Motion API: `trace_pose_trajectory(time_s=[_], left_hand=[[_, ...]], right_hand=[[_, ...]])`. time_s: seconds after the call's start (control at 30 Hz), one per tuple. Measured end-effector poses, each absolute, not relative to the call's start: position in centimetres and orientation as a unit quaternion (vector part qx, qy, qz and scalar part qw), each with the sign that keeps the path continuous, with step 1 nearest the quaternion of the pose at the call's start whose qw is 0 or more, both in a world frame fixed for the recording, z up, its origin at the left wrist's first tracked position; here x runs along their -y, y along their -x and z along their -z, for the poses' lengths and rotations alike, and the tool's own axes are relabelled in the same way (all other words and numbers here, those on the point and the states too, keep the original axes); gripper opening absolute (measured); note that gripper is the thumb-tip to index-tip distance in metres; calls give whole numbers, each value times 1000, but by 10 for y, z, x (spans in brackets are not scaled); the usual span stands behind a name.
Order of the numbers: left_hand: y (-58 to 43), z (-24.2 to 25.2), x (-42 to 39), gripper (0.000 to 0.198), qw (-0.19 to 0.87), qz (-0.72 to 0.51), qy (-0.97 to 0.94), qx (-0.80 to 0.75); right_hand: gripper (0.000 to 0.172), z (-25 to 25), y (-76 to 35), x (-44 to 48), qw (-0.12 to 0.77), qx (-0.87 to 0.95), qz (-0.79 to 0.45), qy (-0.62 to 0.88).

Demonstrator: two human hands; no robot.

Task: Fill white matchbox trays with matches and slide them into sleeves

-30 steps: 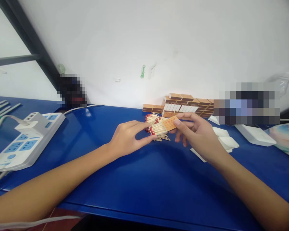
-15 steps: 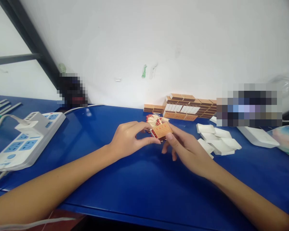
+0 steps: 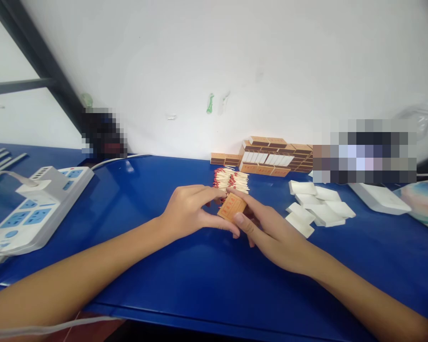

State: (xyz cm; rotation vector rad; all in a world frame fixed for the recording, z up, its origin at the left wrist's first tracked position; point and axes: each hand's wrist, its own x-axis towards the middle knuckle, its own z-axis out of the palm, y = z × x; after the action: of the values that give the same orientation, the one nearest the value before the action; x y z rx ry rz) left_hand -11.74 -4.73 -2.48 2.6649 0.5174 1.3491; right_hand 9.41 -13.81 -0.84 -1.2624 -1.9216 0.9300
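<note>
A small orange matchbox point(image 3: 231, 207) with red print is held just above the blue table. My right hand point(image 3: 271, 232) grips it, thumb on the near right corner and fingers behind. My left hand point(image 3: 192, 209) is curved round the box's left side, its thumb along the near edge and its fingers at the far left corner; some fingertips are hidden. Just beyond the hands lies a heap of red-tipped matches point(image 3: 231, 180). Several empty white matchbox trays point(image 3: 321, 204) lie in a loose group to the right.
A stack of matchboxes point(image 3: 271, 159) stands against the white wall point(image 3: 185, 66). On the left of the blue table point(image 3: 135, 266) lies a white power strip point(image 3: 39, 213) with a plugged-in cable. A white box point(image 3: 381, 197) sits at the right, near blurred-out patches.
The matchbox has turned and come slightly nearer and left. Its end with red match heads showed before; now that end is out of sight. The view has shifted slightly.
</note>
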Motion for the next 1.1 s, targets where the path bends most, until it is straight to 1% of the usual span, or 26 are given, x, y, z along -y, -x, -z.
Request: trace_pose_trajectory(time_s=[0.2, 0.37, 0.57, 0.67, 0.83, 1.1], left_hand=[[114, 24, 47, 43, 41, -465, -861, -201], [114, 25, 47, 37, 27, -454, -867, -203], [115, 21, 49, 33, 22, -452, -862, -228], [115, 20, 50, 31, 19, -451, -864, -225], [114, 21, 50, 31, 0, -455, -863, -220], [113, 21, 50, 30, 1, -454, -864, -218]], right_hand=[[47, 13, -100, 134, 356, 726, -280, 517], [44, 12, -102, 132, 339, 751, -234, 517], [41, 8, -102, 131, 339, 761, -195, 517], [37, 8, -102, 130, 333, 766, -180, 520], [34, 11, -104, 128, 310, 778, -183, 515], [38, 10, -105, 128, 321, 772, -168, 522]])
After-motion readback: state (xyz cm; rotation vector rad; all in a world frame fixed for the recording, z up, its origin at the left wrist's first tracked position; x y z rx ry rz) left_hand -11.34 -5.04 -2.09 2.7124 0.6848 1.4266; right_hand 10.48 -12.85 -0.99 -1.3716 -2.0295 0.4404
